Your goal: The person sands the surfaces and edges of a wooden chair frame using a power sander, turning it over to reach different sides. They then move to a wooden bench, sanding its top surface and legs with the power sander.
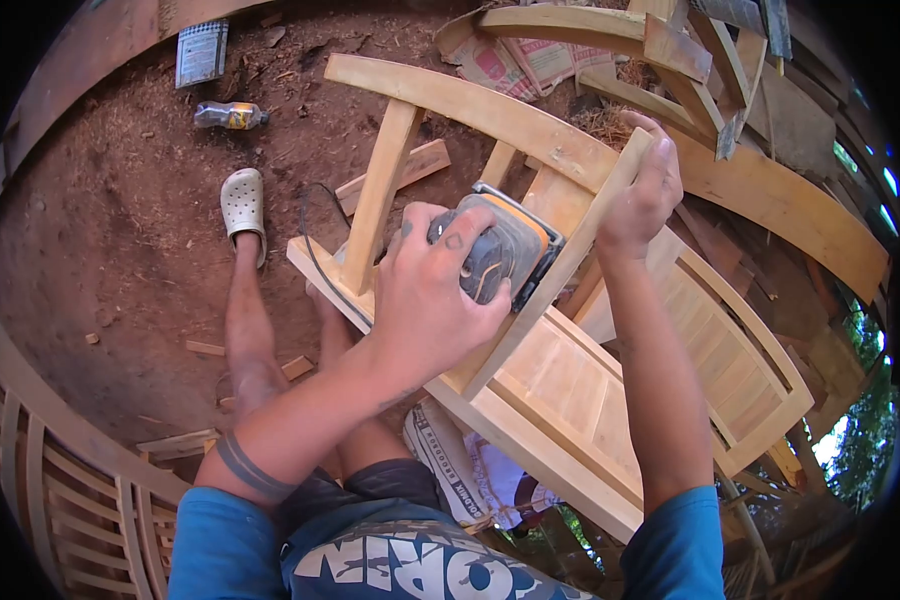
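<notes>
"Two hands show; which parts are hidden?"

"The left hand (435, 265) covers much of the grey-and-black power sander with an orange band (515, 240), and the sander's underside faces away. Its thin black cord (342, 298) disappears behind the left forearm."

"And the containers?"

"A pale tin with a checkered top (201, 58) and a clear plastic bottle with a yellow label (235, 115) lie on the brown earth floor (140, 230); I can't tell what either holds. A white printed sack (440, 450) is partly covered by the pale wooden chair frame (565, 385)."

"How are the fingers?"

"Left: spread over the sander's top, thumb round its side, gripping it within the frame, just beside a slanting rail. Right hand (642, 195): bent against that rail's upper end; I can't tell whether its fingers close round it."
</notes>
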Motion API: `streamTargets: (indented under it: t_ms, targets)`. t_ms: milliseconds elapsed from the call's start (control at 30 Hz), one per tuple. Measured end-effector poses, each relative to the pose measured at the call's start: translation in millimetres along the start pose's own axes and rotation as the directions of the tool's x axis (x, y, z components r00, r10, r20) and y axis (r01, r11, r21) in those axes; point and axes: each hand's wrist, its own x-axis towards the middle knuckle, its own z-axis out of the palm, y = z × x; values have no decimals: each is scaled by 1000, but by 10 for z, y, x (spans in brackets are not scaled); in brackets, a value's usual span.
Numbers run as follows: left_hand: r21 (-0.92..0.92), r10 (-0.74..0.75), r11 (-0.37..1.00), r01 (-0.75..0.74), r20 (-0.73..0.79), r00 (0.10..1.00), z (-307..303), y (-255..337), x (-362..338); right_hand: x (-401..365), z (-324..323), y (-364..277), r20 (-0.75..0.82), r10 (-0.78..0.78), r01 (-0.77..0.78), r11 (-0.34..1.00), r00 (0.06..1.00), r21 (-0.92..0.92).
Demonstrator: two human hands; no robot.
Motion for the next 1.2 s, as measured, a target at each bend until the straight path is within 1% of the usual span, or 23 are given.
streamTargets:
  t_ms: [133,233,333,533,633,733,833,933,1033,1133,1200]
  targets:
    - [49,53,998,-51,-49,997,20,95,266,-15,27,-35,-18,24,-24,1000,1000,0]
    - [80,38,996,-34,-50,998,16,155,407,-12,38,-62,-24,12,-12,1000,1000,-9]
    - [113,-19,993,22,-30,999,0,187,433,-5,35,-37,-19,-16,16,1000,1000,4]
    - [102,-51,993,61,-96,994,-29,98,463,-7,11,-30,-12,-23,24,1000,1000,4]
    - [88,-66,993,73,-71,995,-76,32,490,-7,28,-27,-7,-21,21,1000,1000,18]
    - [74,-2,997,6,-61,998,-39,87,473,-9,29,-22,-1,-14,14,999,1000,44]
    - [97,-22,995,26,-45,999,-4,181,451,-8,29,-23,-7,-24,24,998,1000,49]
    - [111,-32,993,40,-72,997,-35,119,479,-8,24,-23,-6,-41,41,999,999,25]
    - [93,-52,994,58,-64,997,-98,34,517,-2,12,-2,-5,-38,38,999,999,7]
    - [104,-12,994,16,-40,999,-76,114,510,0,19,14,-8,-45,45,999,999,14]
    - [115,-11,993,12,-12,1000,-64,195,500,-3,22,0,-13,-54,55,998,998,17]
